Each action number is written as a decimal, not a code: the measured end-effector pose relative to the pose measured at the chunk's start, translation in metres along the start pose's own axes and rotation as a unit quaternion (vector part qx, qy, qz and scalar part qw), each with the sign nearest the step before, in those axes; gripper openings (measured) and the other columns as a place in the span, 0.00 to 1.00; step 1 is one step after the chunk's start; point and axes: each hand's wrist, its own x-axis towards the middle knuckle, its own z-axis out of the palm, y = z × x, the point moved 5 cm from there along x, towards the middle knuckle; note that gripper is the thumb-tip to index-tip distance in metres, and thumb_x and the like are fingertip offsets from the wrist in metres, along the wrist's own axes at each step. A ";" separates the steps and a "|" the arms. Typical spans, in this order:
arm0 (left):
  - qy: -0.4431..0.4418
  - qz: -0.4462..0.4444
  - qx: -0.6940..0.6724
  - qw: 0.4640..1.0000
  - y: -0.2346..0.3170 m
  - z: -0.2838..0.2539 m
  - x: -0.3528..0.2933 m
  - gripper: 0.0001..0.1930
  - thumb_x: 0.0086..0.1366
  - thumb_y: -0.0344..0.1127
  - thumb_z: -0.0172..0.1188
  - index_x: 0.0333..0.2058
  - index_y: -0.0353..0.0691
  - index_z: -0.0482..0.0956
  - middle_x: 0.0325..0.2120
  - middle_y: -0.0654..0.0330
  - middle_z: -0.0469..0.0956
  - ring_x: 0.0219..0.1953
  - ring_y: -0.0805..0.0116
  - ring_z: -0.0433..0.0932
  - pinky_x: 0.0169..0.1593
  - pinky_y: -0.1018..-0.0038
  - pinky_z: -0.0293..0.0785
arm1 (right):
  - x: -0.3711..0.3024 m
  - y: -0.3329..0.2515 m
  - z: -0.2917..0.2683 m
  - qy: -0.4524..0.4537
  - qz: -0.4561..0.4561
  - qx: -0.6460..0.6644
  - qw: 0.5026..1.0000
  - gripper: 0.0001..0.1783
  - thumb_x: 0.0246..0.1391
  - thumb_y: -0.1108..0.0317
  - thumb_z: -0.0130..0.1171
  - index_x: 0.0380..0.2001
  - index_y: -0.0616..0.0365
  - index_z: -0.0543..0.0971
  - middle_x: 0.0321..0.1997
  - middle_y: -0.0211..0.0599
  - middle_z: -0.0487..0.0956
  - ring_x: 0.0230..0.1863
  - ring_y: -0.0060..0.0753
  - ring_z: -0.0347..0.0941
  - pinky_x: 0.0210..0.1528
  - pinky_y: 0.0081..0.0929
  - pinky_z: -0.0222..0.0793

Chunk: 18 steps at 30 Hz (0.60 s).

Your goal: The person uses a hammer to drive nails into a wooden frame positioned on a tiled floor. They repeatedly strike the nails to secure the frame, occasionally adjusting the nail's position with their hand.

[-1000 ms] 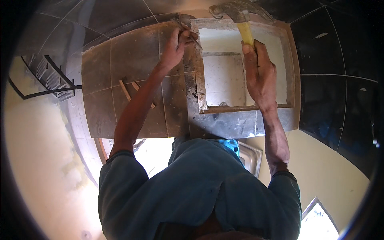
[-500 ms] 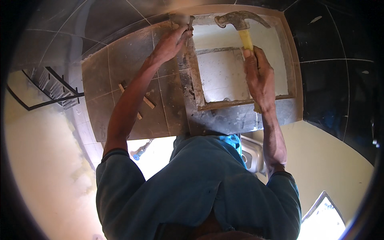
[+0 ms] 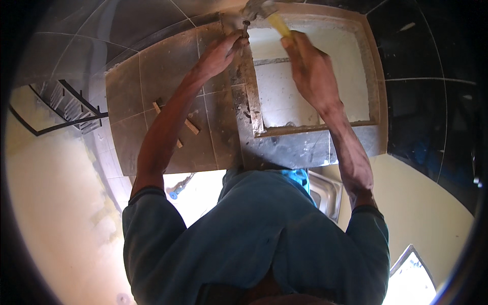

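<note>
My left hand (image 3: 221,55) is closed around a metal chisel (image 3: 246,26), held upright at the far left corner of a rectangular opening in the tiled counter (image 3: 218,137). Only the chisel's top shows clearly; its lower end is hidden by my fingers. In my right hand (image 3: 314,76) is a claw hammer (image 3: 277,23) with a yellow handle, gripped above the opening. The hammer's head is blurred and close to the chisel's top; whether they touch I cannot tell. Rough, broken edging (image 3: 252,96) runs down the opening's left side.
Thin wood strips (image 3: 188,124) lie crossed on the counter's left part. Black tiled walls (image 3: 414,112) rise behind and to the right. Below the counter are a steel sink (image 3: 328,195) and a blue-ended object (image 3: 175,194) on the floor.
My right hand has swung the hammer left and away from me, toward the chisel. The left hand stays in nearly the same place, still holding the chisel.
</note>
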 end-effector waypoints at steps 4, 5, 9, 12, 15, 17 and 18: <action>0.003 0.022 -0.005 1.000 0.011 0.002 0.007 0.12 0.75 0.32 0.54 0.55 0.42 0.74 0.46 0.46 0.83 0.48 0.43 0.82 0.47 0.55 0.80 | -0.006 -0.002 -0.005 0.091 -0.031 0.031 0.995 0.11 0.71 0.64 0.54 0.48 0.60 0.73 0.27 0.55 0.79 0.29 0.63 0.78 0.30 0.52 0.71; -0.004 0.031 -0.016 0.999 0.009 0.002 0.009 0.12 0.74 0.32 0.54 0.55 0.42 0.74 0.46 0.46 0.83 0.49 0.42 0.82 0.48 0.54 0.79 | -0.009 0.006 0.003 0.113 -0.058 0.023 0.992 0.11 0.71 0.63 0.54 0.48 0.60 0.73 0.28 0.55 0.80 0.29 0.63 0.78 0.30 0.52 0.71; 0.013 0.006 -0.002 1.000 -0.022 0.012 -0.001 0.13 0.74 0.31 0.55 0.55 0.41 0.73 0.46 0.45 0.83 0.47 0.39 0.81 0.48 0.52 0.79 | -0.003 0.004 0.010 -0.033 -0.005 -0.003 0.999 0.12 0.70 0.63 0.54 0.48 0.60 0.73 0.29 0.57 0.80 0.31 0.66 0.78 0.31 0.55 0.69; 0.061 0.001 -0.080 0.995 -0.060 0.017 -0.007 0.14 0.73 0.30 0.55 0.56 0.40 0.71 0.46 0.45 0.83 0.47 0.38 0.81 0.47 0.50 0.79 | -0.004 -0.012 -0.008 0.021 0.001 0.028 0.999 0.12 0.71 0.63 0.54 0.47 0.60 0.74 0.27 0.54 0.80 0.26 0.61 0.76 0.28 0.46 0.70; 0.025 -0.004 0.014 1.000 -0.052 0.018 -0.011 0.14 0.73 0.30 0.55 0.56 0.39 0.70 0.46 0.45 0.83 0.46 0.40 0.82 0.46 0.53 0.80 | 0.000 -0.019 -0.023 0.055 -0.001 0.047 0.997 0.12 0.71 0.63 0.55 0.48 0.61 0.75 0.24 0.47 0.78 0.21 0.45 0.73 0.27 0.36 0.69; 0.034 0.007 -0.007 0.999 -0.013 0.012 -0.005 0.14 0.73 0.29 0.55 0.55 0.40 0.70 0.46 0.46 0.83 0.46 0.44 0.84 0.46 0.57 0.81 | -0.003 -0.026 -0.031 0.095 -0.023 0.063 0.993 0.13 0.72 0.63 0.55 0.49 0.62 0.75 0.23 0.45 0.77 0.21 0.37 0.72 0.27 0.33 0.69; 0.041 0.011 -0.012 0.999 0.000 0.008 -0.003 0.13 0.73 0.28 0.55 0.55 0.41 0.70 0.46 0.47 0.84 0.46 0.46 0.84 0.46 0.59 0.81 | -0.006 -0.027 -0.030 0.106 -0.029 0.064 0.992 0.13 0.72 0.63 0.55 0.50 0.62 0.76 0.23 0.43 0.76 0.21 0.33 0.72 0.27 0.32 0.68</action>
